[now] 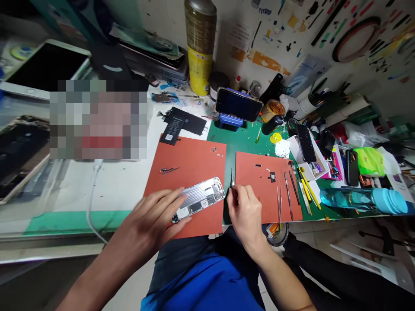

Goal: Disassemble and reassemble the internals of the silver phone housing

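My left hand [158, 211] grips the lower end of an opened phone body [200, 198], fingers over its far edge and thumb at the near edge. The silvery inside and dark circuit board of the phone face up, slightly tilted over the left orange mat [194, 157]. My right hand [245, 211] is closed around a small screwdriver [232, 178], whose shaft points away from me between the two mats. Its handle is mostly hidden in my fingers. Small loose parts lie on the right orange mat [249, 166], including a dark flat piece [272, 176].
Tweezers [279, 203], a metal pry tool [288, 194] and yellow-handled tools [309, 188] lie to the right, beside a blue bottle [363, 199]. Phone batteries [175, 125] lie behind the left mat. A phone on a stand [238, 106] and a spray can [199, 65] stand behind.
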{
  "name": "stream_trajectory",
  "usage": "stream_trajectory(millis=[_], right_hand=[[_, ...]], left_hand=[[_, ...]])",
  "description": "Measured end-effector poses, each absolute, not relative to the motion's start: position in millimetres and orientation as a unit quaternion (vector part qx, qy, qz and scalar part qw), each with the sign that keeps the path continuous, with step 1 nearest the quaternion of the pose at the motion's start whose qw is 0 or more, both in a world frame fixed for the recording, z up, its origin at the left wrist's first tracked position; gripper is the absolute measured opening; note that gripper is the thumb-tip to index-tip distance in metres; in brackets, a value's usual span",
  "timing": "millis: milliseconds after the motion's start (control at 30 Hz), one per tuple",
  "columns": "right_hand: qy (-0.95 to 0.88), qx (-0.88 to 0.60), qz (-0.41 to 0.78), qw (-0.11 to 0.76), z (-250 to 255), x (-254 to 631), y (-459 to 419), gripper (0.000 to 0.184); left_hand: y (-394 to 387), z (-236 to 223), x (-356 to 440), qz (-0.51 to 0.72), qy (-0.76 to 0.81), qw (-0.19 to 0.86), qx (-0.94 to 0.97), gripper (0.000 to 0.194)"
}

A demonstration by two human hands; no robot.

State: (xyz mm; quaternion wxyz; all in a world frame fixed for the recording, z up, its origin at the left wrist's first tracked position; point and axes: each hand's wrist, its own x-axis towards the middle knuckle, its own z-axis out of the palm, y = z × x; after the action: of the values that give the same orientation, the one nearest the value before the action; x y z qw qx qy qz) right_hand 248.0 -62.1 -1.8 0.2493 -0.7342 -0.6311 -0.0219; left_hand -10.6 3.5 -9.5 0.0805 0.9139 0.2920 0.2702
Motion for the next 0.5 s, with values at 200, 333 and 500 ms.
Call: stream_trajectory(millis=[200, 333, 500], right_hand=[[-0.651, -0.72, 0.004, 0.242, 0.3, 250.8, -62.7, 0.018], [-0.669, -0.712, 0.01, 0.214, 15.2, 252.3, -56.2, 0.024], [-0.75, -0.609, 0.097, 0.238, 44.9, 244.5, -13.9, 0.018]], left_hand=[[2.0, -0.8, -16.1, 0.232, 0.306, 0.087, 0.919, 0.033], [-3.4, 0.1, -16.6, 0.225, 0.321, 0.068, 0.917, 0.033], [-8.9, 1.8, -15.5, 0.225, 0.335, 0.06, 0.913, 0.034]])
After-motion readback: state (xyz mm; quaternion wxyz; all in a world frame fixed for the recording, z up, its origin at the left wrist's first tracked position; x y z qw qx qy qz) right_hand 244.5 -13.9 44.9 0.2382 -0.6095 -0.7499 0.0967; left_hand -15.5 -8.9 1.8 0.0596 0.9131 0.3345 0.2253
